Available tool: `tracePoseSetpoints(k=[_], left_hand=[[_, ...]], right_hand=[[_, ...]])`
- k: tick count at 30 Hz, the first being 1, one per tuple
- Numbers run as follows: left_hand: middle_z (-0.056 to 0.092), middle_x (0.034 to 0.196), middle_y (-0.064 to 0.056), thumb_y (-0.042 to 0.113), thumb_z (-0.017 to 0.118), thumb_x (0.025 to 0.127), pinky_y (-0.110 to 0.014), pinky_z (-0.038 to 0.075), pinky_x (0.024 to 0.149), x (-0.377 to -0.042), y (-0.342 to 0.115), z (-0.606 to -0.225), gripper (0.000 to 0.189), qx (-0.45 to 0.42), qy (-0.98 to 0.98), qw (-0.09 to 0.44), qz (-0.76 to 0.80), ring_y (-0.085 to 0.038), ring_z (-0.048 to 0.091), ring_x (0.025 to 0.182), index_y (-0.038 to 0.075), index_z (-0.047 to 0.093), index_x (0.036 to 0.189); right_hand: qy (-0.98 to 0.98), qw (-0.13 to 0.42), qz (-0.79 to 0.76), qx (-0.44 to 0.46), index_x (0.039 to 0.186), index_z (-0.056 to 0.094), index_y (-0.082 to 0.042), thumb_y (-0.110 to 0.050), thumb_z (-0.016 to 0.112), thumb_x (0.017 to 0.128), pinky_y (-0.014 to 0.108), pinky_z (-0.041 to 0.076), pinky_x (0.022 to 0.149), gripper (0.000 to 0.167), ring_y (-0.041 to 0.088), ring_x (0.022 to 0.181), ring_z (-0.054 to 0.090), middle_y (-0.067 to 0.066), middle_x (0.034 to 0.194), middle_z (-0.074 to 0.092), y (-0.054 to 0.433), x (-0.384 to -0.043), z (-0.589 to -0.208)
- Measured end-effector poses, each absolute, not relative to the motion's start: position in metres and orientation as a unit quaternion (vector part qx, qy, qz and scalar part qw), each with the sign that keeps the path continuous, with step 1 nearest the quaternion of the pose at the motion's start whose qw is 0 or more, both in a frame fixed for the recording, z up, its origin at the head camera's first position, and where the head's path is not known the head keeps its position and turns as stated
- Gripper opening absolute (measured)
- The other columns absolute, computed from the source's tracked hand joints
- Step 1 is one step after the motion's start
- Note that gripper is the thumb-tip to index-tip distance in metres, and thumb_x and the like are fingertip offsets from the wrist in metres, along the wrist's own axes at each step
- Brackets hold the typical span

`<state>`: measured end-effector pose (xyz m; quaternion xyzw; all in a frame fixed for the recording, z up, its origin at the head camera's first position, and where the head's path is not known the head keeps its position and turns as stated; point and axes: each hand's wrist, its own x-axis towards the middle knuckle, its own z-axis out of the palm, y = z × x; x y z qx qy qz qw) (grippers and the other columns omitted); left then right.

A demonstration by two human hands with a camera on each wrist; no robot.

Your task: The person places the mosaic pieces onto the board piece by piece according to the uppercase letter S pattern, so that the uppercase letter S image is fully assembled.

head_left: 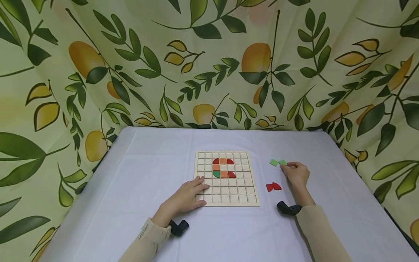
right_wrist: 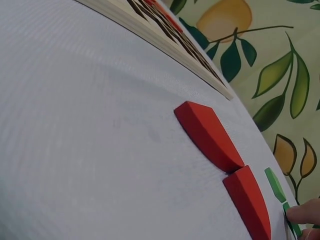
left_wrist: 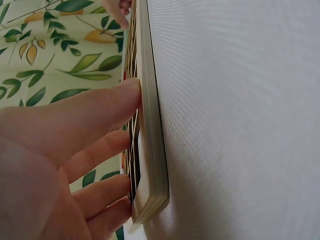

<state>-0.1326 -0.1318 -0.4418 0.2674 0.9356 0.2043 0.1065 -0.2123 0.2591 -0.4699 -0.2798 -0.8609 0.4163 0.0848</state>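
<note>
A wooden grid board (head_left: 240, 190) lies on the table, its cells partly filled with red quarter-circle, orange square and green quarter-circle tiles (head_left: 216, 174) in a C-like shape. My left hand (head_left: 188, 194) rests on the board's near left corner, fingers spread and thumb (left_wrist: 117, 102) at the near rim. Off to the board's right, my right hand (head_left: 297, 174) pinches a green square tile (head_left: 282, 162) between thumb and fingertips. A second green square tile (head_left: 274, 162) lies beside it, corners almost meeting. In the right wrist view only the fingertips (right_wrist: 306, 212) show, on the farther green tile.
Two red quarter-circle tiles (head_left: 276, 186) lie close together between the board and my right forearm. Dark wrist devices (head_left: 288, 208) sit at both wrists. A leaf-and-fruit patterned curtain (head_left: 209, 72) hangs behind the white-covered table (head_left: 157, 156).
</note>
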Motion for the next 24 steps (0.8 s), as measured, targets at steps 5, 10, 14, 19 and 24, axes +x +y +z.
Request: tracePoseSetpoints(k=[5,10,14,19,24], left_hand=[[0.037,0.155,-0.016,0.028,0.067,0.088,-0.055,0.033,0.114,-0.1326,-0.1319,-0.4424,0.052,0.270,0.935,0.103,0.204,-0.034,0.033,0.147,0.012,0.054,0.135],[0.037,0.155,-0.015,0.028,0.067,0.088,-0.055,0.033,0.114,-0.1329,-0.1324,-0.4432,0.051,0.269,0.935,0.102,0.206,-0.034,0.033,0.147,0.012,0.054,0.135],[0.037,0.156,-0.015,0.028,0.067,0.088,-0.055,0.032,0.115,-0.1330,-0.1324,-0.4435,0.052,0.267,0.935,0.105,0.207,-0.034,0.033,0.147,0.012,0.054,0.136],[0.036,0.156,-0.015,0.029,0.067,0.088,-0.055,0.032,0.115,-0.1330,-0.1322,-0.4440,0.052,0.264,0.936,0.108,0.207,-0.033,0.032,0.147,0.012,0.053,0.136],[0.036,0.156,-0.015,0.029,0.067,0.089,-0.055,0.032,0.115,-0.1334,-0.1323,-0.4448,0.052,0.267,0.936,0.106,0.205,-0.033,0.032,0.147,0.013,0.053,0.136]], right_hand=[[-0.858,0.089,0.423,-0.278,0.113,0.064,0.005,-0.021,0.069,0.087,0.019,0.036,0.047,0.037,0.013,0.061,0.047,0.007,0.074,0.057,0.2586,-0.2110,-0.4691],[-0.851,0.087,0.439,-0.275,0.116,0.064,0.004,-0.021,0.069,0.087,0.018,0.037,0.044,0.038,0.006,0.050,0.046,0.000,0.067,0.053,0.2569,-0.2100,-0.4674],[-0.851,0.085,0.443,-0.269,0.117,0.064,0.003,-0.022,0.069,0.088,0.018,0.037,0.045,0.039,0.006,0.049,0.045,-0.002,0.066,0.050,0.2560,-0.2091,-0.4683],[-0.856,0.080,0.446,-0.250,0.118,0.064,0.003,-0.022,0.068,0.088,0.018,0.038,0.046,0.039,0.007,0.051,0.046,-0.003,0.063,0.050,0.2552,-0.2071,-0.4693],[-0.857,0.080,0.452,-0.235,0.118,0.064,0.003,-0.022,0.068,0.088,0.019,0.038,0.046,0.039,0.010,0.054,0.046,-0.003,0.063,0.049,0.2523,-0.2042,-0.4668]])
